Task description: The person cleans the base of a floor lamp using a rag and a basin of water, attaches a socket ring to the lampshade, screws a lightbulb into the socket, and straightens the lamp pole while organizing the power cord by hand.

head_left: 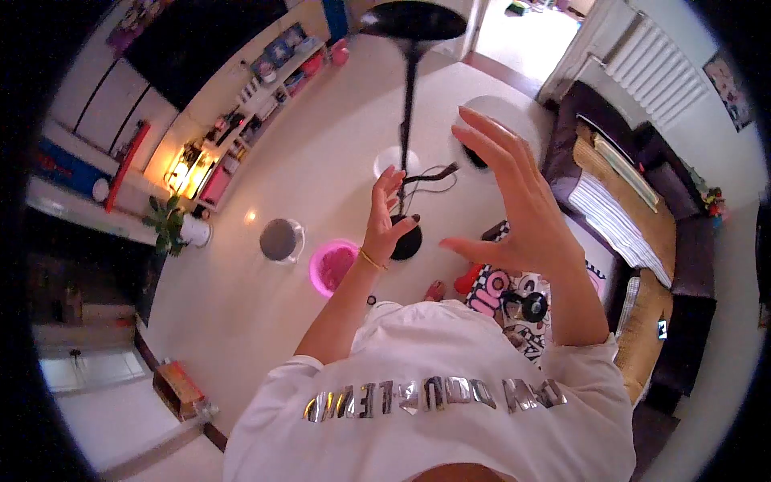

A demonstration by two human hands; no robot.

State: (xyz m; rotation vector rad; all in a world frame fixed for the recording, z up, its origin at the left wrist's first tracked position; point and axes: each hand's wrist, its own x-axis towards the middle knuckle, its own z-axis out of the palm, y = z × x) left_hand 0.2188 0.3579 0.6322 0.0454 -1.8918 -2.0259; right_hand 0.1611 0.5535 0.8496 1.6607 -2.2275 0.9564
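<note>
My left hand point(384, 221) is raised in front of me, fingers curved and thumb apart, with nothing visible in it. Its fingertips look close beside the thin pole of a black floor lamp point(409, 96); whether they touch I cannot tell. The lamp stands upright, with a wide dish on top, a short side arm point(434, 174) and a round base point(407, 243). To the right, my right hand point(518, 197) is held up with its thumb and fingers spread wide, holding nothing.
A pink basin point(335, 267) and a grey-topped stool point(279, 239) stand on the floor to the left. A cord point(438, 186) lies near the lamp. At right are a sofa point(642, 233) and a patterned table point(526, 333). Shelves point(241, 120) and a potted plant point(166, 225) line the left.
</note>
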